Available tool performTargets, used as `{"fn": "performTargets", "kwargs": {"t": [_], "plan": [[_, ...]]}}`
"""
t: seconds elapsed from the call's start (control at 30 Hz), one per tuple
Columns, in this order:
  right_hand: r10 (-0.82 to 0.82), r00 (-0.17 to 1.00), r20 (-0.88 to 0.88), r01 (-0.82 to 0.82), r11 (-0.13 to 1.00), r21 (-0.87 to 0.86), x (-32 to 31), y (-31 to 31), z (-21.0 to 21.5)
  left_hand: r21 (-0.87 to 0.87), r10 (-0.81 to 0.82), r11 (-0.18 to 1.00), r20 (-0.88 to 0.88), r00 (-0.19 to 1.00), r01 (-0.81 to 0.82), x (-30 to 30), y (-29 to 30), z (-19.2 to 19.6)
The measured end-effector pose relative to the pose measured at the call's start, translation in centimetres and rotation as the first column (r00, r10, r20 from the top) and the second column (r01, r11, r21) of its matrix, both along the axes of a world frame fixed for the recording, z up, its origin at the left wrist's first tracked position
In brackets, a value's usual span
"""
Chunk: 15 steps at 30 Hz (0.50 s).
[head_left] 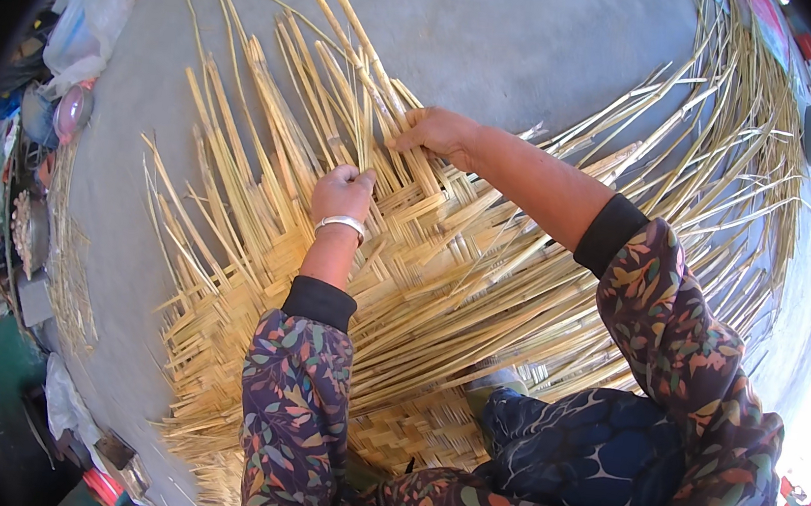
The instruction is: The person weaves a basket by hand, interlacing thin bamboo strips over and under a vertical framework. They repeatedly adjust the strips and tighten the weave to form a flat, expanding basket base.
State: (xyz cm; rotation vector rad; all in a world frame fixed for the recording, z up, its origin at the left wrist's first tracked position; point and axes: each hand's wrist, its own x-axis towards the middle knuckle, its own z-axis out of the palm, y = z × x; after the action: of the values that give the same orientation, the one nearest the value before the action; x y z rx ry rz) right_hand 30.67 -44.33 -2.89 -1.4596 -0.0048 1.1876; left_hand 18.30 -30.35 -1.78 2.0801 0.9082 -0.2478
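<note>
A woven mat of pale yellow split reeds (275, 269) spreads over the floor in front of me, its loose strip ends fanning out at the far side. My left hand (343, 194), with a silver bangle at the wrist, is closed on reed strips near the far edge of the weave. Just right of it and slightly farther off, my right hand (435, 136) pinches a bundle of upright reed strips (371, 67). The fingertips of both hands are partly hidden among the strips. Many long reeds (480, 300) lie across the mat below my right forearm.
A large heap of loose reeds (732, 159) covers the floor at the right. Along the left stand plastic bags (105, 4), a pink round item (72, 111) and assorted clutter. Thin reed scraps (69, 257) lie beside it. My knee in dark patterned cloth (594, 436) rests over the mat.
</note>
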Motion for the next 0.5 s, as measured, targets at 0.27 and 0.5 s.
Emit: {"fn": "performTargets", "kwargs": {"t": [0.27, 0.5], "plan": [[-0.019, 0.989, -0.145, 0.056, 0.964, 0.261, -1.0, -0.4, 1.1, 0.058, -0.327, 0.944, 0.019, 0.945, 0.325, 0.0, 0.8, 0.6], [-0.297, 0.942, -0.155, 0.322, 0.931, 0.171, -0.7, -1.6, 1.0, -0.050, -0.381, 0.923, 0.022, 0.924, 0.382, 0.3, 1.6, 0.0]]}}
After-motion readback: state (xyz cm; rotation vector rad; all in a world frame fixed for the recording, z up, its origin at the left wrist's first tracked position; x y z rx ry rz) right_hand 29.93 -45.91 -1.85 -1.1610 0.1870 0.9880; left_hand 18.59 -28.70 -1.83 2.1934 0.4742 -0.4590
